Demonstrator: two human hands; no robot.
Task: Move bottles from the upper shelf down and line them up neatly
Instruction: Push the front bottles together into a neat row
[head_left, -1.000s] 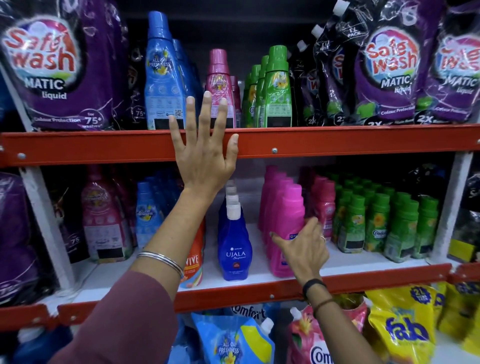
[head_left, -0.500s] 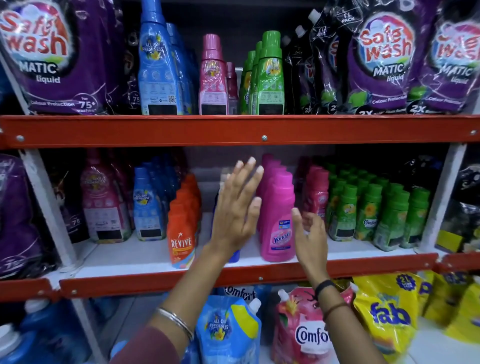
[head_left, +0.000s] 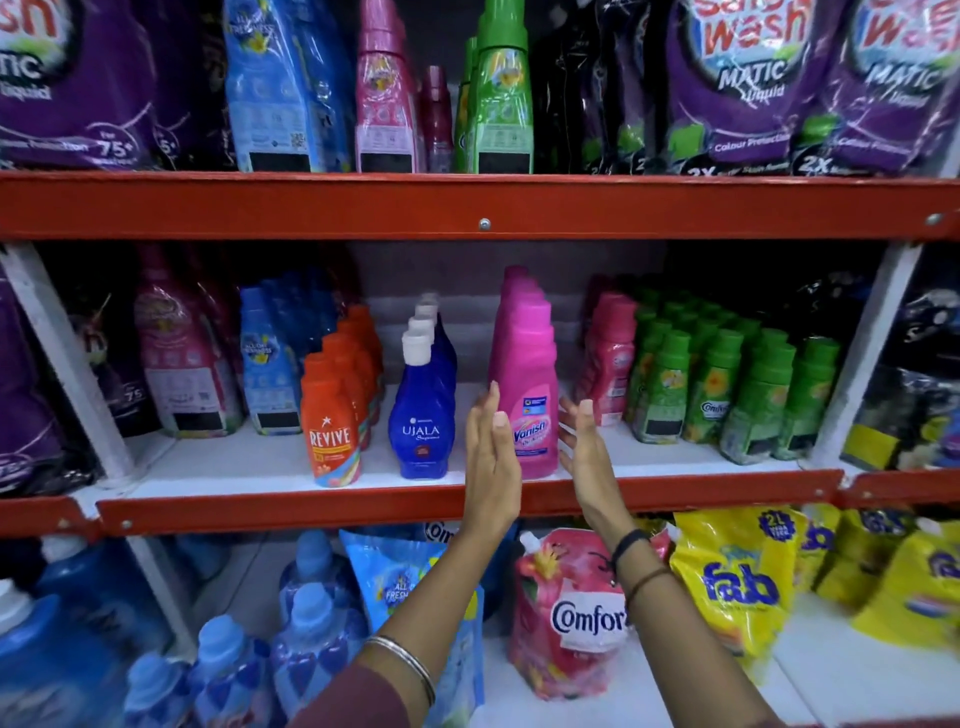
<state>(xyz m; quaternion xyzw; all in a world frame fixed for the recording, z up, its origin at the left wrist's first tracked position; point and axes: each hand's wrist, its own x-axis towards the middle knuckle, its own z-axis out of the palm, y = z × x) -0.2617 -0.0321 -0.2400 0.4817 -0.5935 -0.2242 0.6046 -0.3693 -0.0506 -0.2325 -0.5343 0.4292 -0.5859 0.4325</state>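
A row of pink Vanish bottles (head_left: 524, 395) stands at the front of the middle shelf (head_left: 363, 506). My left hand (head_left: 491, 452) is flat and open just left of the front bottle. My right hand (head_left: 584, 447) is open just right of it. Neither hand grips it; whether they touch it is unclear. On the upper shelf (head_left: 467, 205) stand a blue bottle (head_left: 272, 88), a pink bottle (head_left: 384, 98) and a green bottle (head_left: 501, 98).
Blue Ujala bottles (head_left: 421, 415) and orange Revive bottles (head_left: 330, 426) line up left of the Vanish row. Small pink bottles (head_left: 608, 364) and green bottles (head_left: 727, 384) stand to its right. Purple pouches (head_left: 753, 83) fill the upper shelf's ends. Refill pouches (head_left: 571, 613) sit below.
My left hand came down from the upper shelf edge to the middle shelf. Both hands now flank the front Vanish bottle, and the view has shifted closer.
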